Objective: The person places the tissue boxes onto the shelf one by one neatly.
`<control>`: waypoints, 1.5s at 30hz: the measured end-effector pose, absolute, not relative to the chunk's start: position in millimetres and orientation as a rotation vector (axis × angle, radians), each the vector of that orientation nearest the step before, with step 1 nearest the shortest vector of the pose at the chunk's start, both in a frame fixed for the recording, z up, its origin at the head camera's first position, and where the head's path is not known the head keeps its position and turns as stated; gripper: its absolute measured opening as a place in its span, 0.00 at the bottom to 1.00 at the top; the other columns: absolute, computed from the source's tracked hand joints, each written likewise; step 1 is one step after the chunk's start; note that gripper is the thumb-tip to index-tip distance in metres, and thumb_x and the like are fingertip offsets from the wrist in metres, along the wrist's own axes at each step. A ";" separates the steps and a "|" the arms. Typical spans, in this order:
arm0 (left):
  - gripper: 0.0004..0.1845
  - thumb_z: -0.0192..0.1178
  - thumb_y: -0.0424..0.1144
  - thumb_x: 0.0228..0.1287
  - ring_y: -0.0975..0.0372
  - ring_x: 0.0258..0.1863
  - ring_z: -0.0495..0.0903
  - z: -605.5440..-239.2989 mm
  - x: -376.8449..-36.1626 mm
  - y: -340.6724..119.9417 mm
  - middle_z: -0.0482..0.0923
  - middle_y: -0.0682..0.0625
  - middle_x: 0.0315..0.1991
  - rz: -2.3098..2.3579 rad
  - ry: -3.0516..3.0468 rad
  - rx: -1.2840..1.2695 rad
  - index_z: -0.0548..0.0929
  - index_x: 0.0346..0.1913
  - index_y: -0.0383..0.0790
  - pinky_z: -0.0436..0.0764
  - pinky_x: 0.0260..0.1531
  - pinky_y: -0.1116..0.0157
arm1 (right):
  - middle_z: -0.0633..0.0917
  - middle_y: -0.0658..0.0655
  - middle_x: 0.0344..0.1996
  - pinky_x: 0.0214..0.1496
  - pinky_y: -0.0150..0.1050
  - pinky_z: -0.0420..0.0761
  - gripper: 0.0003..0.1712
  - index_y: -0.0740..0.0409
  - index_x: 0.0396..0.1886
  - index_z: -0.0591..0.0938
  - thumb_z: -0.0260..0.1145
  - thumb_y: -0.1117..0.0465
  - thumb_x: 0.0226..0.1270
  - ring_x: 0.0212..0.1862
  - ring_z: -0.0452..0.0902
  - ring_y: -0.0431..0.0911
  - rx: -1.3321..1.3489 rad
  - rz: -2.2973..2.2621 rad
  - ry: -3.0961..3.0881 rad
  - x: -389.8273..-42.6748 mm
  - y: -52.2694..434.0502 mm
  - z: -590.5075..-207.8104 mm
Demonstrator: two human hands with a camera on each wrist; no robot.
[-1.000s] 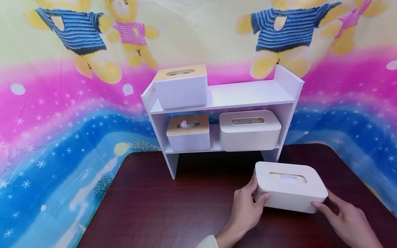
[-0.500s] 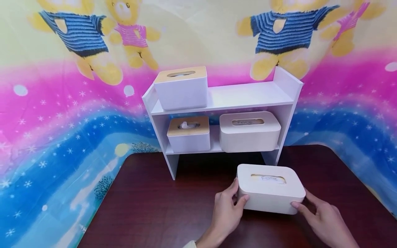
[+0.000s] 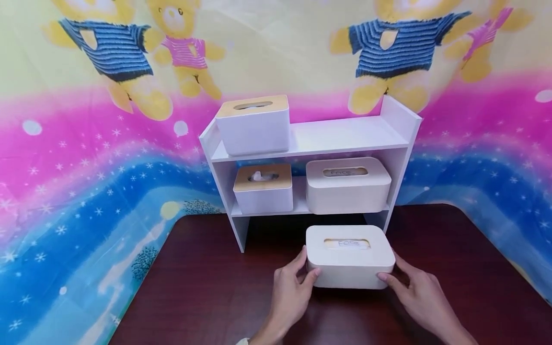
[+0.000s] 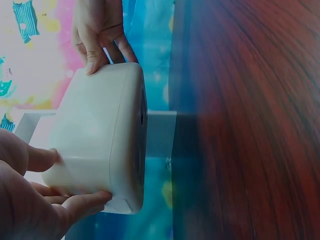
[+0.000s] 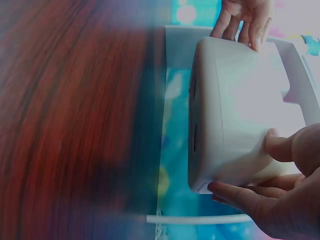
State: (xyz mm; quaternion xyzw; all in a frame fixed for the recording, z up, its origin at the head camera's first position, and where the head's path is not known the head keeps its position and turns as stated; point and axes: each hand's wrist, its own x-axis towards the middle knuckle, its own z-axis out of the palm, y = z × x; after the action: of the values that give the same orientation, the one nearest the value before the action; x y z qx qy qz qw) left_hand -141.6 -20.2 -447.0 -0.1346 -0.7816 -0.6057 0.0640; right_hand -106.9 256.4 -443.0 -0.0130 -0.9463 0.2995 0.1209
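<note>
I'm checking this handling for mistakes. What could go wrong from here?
The hands, left and right, hold the cream box only by its ends, so it could slip. The shelf stands just behind it, so it might bump the edge. The lower tier already holds a small box and a second cream box, leaving little room there.

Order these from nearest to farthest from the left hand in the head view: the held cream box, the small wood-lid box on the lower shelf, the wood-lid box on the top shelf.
1. Held cream box, touching the left hand, on the table.
2. Small wood-lid box, lower shelf, left.
3. Wood-lid box, top shelf, left.
</note>
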 end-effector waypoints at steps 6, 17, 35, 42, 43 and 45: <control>0.32 0.71 0.35 0.72 0.49 0.70 0.78 -447.8 -143.2 -37.9 0.73 0.37 0.75 -1.833 -2.343 -0.369 0.75 0.76 0.34 0.87 0.55 0.65 | 0.70 0.46 0.11 0.22 0.33 0.65 0.43 0.62 0.80 0.72 0.76 0.50 0.72 0.14 0.59 0.37 0.014 0.913 -2.680 -112.4 237.4 -444.3; 0.32 0.72 0.35 0.71 0.47 0.73 0.76 -446.4 -144.2 -53.2 0.73 0.39 0.75 -1.886 -2.261 -0.366 0.76 0.75 0.35 0.87 0.57 0.64 | 0.69 0.44 0.10 0.20 0.31 0.65 0.41 0.60 0.80 0.73 0.76 0.53 0.72 0.14 0.58 0.34 0.049 0.967 -2.616 -115.6 221.5 -441.3; 0.31 0.73 0.38 0.71 0.48 0.70 0.78 -434.5 -145.5 -56.9 0.75 0.41 0.73 -1.825 -2.292 -0.378 0.77 0.74 0.35 0.87 0.57 0.61 | 0.68 0.42 0.08 0.20 0.30 0.64 0.41 0.58 0.79 0.75 0.77 0.53 0.70 0.13 0.58 0.34 0.076 0.934 -2.577 -115.8 223.1 -430.8; 0.32 0.74 0.42 0.69 0.52 0.64 0.84 -417.2 -141.9 -59.9 0.79 0.40 0.70 -1.718 -2.360 -0.399 0.79 0.73 0.38 0.89 0.53 0.62 | 0.68 0.43 0.08 0.21 0.32 0.64 0.41 0.55 0.80 0.74 0.76 0.50 0.71 0.13 0.56 0.35 0.071 0.935 -2.606 -108.8 227.3 -415.4; 0.32 0.75 0.42 0.69 0.53 0.63 0.84 -414.5 -141.8 -60.1 0.80 0.40 0.69 -1.700 -2.375 -0.397 0.79 0.73 0.38 0.89 0.52 0.62 | 0.68 0.43 0.09 0.20 0.32 0.64 0.41 0.55 0.80 0.73 0.76 0.50 0.72 0.13 0.56 0.35 0.070 0.935 -2.615 -107.7 228.2 -412.3; 0.32 0.75 0.42 0.69 0.54 0.62 0.85 -409.1 -141.2 -60.1 0.80 0.40 0.68 -1.672 -2.395 -0.393 0.80 0.72 0.39 0.90 0.51 0.63 | 0.68 0.43 0.09 0.20 0.33 0.64 0.42 0.54 0.81 0.73 0.76 0.49 0.72 0.12 0.56 0.36 0.070 0.932 -2.628 -105.5 230.2 -406.4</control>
State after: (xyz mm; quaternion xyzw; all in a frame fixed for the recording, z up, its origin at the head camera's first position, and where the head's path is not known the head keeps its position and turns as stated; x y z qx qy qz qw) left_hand -141.2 -60.1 -409.1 -0.1326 -0.8088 -0.5646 0.0973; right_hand -105.5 230.2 -406.4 0.0247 -0.9276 0.3290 0.1751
